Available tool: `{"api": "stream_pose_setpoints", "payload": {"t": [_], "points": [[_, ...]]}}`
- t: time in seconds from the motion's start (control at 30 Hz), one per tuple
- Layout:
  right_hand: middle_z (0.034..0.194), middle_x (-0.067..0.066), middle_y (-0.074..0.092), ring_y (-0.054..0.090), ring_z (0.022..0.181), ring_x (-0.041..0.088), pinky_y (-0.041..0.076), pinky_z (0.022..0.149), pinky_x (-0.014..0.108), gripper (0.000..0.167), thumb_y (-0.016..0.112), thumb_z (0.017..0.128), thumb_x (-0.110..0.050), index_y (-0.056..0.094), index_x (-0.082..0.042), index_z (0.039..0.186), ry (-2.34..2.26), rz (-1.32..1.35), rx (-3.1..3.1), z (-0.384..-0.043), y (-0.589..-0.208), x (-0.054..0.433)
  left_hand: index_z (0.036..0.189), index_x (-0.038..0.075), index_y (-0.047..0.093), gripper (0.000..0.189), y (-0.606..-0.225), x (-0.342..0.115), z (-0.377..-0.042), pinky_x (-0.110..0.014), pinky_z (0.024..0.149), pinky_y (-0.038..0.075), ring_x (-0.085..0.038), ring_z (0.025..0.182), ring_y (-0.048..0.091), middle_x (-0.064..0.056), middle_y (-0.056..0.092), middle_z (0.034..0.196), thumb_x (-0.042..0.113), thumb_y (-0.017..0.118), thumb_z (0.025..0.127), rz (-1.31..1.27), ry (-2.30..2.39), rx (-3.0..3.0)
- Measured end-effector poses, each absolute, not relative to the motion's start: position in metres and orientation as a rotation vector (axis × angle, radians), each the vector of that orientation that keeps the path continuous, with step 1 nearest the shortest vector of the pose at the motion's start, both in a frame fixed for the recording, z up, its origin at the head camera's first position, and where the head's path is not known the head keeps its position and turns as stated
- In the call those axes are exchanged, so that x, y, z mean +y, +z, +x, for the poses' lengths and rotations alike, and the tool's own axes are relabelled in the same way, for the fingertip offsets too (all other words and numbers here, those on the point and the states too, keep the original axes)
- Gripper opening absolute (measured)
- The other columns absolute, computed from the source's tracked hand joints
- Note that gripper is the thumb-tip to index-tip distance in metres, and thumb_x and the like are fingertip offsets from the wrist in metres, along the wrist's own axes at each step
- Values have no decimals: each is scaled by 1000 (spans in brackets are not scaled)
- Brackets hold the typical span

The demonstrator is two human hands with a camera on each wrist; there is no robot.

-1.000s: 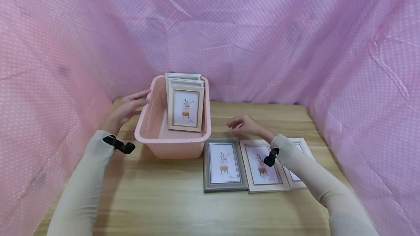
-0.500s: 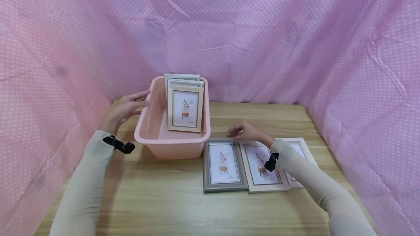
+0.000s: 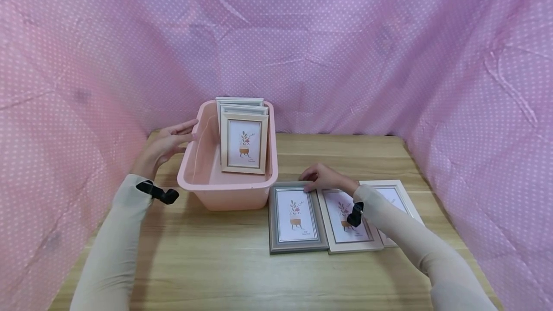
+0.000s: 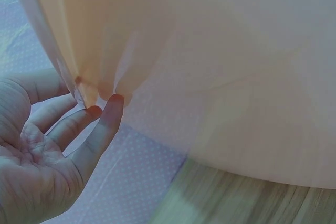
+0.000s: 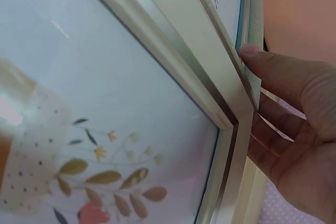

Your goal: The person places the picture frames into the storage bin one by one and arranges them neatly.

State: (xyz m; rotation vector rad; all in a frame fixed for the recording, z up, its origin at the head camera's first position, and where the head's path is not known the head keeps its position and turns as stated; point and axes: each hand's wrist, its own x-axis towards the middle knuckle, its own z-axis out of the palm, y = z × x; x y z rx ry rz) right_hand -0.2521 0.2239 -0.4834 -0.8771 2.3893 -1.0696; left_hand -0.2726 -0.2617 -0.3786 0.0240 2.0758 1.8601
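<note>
A pink plastic bin (image 3: 231, 199) stands on the table at centre left. My left hand (image 3: 166, 144) touches its left rim with the fingertips, the fingers fairly straight; the left wrist view shows these fingers (image 4: 100, 129) against the bin's wall. To the right of the bin lies a grey picture frame (image 3: 295, 217), face up. My right hand (image 3: 326, 176) pinches its top right corner. In the right wrist view the thumb (image 5: 252, 51) rests on the frame's face and the other fingers reach behind its edge.
Several picture frames lean upright inside the bin, a cream frame (image 3: 244, 144) foremost and white frames (image 3: 242, 101) behind. A pale frame (image 3: 345, 220) lies beside the grey one, partly under my right wrist, and a white frame (image 3: 390, 191) farther right. Pink dotted cloth (image 3: 302, 37) surrounds the table.
My right hand has come down and toward me from above the table onto the grey frame's corner, and now grips it. My left hand has stayed at the bin's rim.
</note>
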Motion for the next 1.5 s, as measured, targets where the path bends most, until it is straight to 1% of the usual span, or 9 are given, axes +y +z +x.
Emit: {"api": "stream_pose_setpoints", "payload": {"t": [0.2, 0.3, 0.37, 0.47, 0.57, 0.7, 0.9, 1.27, 1.5], "points": [[106, 17, 76, 70, 92, 18, 57, 80, 23, 29, 82, 84, -4, 75, 3, 112, -1054, -887, 2401, -255, -487, 224, 162, 11, 24, 73, -380, -261, -274, -17, 84, 56, -22, 155, 23, -8, 15, 171, 12, 64, 101, 32, 1902, 2036], [105, 16, 76, 69, 90, 17, 56, 79, 23, 29, 83, 84, -6, 76, 2, 111, -1049, -885, 2414, -256, -489, 224, 162, 11, 25, 72, -380, -261, -274, -18, 85, 57, -20, 154, 28, -10, 14, 171, 12, 64, 101, 46, 1909, 2035], [104, 15, 76, 68, 89, 16, 55, 78, 23, 29, 83, 84, -6, 76, 1, 111, -1049, -887, 2420, -256, -489, 224, 162, 11, 26, 72, -381, -261, -275, -18, 85, 57, -15, 147, 37, -10, 15, 171, 13, 64, 101, 54, 1913, 2037], [103, 14, 76, 67, 88, 16, 54, 78, 23, 28, 84, 83, -7, 77, 1, 109, -1048, -896, 2421, -256, -488, 223, 162, 11, 25, 72, -382, -262, -275, -19, 85, 56, -3, 130, 50, -11, 14, 171, 14, 64, 101, 79, 1906, 2047], [102, 14, 75, 66, 88, 16, 53, 78, 24, 26, 83, 83, -6, 78, 0, 108, -1039, -891, 2417, -256, -487, 222, 162, 9, 25, 72, -384, -263, -275, -19, 85, 57, 5, 114, 55, -13, 14, 171, 13, 64, 101, 84, 1919, 2037], [102, 12, 74, 65, 90, 15, 53, 80, 24, 24, 83, 84, -6, 78, -2, 106, -1020, -880, 2424, -257, -487, 221, 162, 9, 25, 71, -385, -264, -275, -19, 83, 57, 8, 107, 58, -13, 14, 171, 11, 63, 101, 79, 1943, 2017], [101, 11, 74, 65, 91, 13, 54, 82, 24, 22, 82, 84, -6, 79, -2, 105, -1005, -888, 2415, -258, -489, 221, 162, 8, 25, 71, -385, -264, -275, -19, 83, 58, 7, 105, 61, -14, 14, 170, 11, 63, 101, 84, 1953, 2006], [98, 11, 74, 62, 88, 16, 52, 78, 24, 23, 84, 83, -6, 80, -4, 105, -1048, -953, 2417, -264, -489, 222, 162, 11, 25, 71, -381, -265, -277, -18, 85, 56, 6, 108, 60, -10, 17, 171, 12, 63, 102, 102, 1963, 1999], [99, 13, 75, 63, 89, 14, 53, 79, 23, 24, 84, 82, -5, 80, -1, 105, -1116, -992, 2382, -262, -498, 222, 162, 10, 26, 71, -386, -268, -276, -19, 85, 57, 6, 107, 61, -11, 17, 171, 13, 64, 101, 91, 1948, 2009]]}}
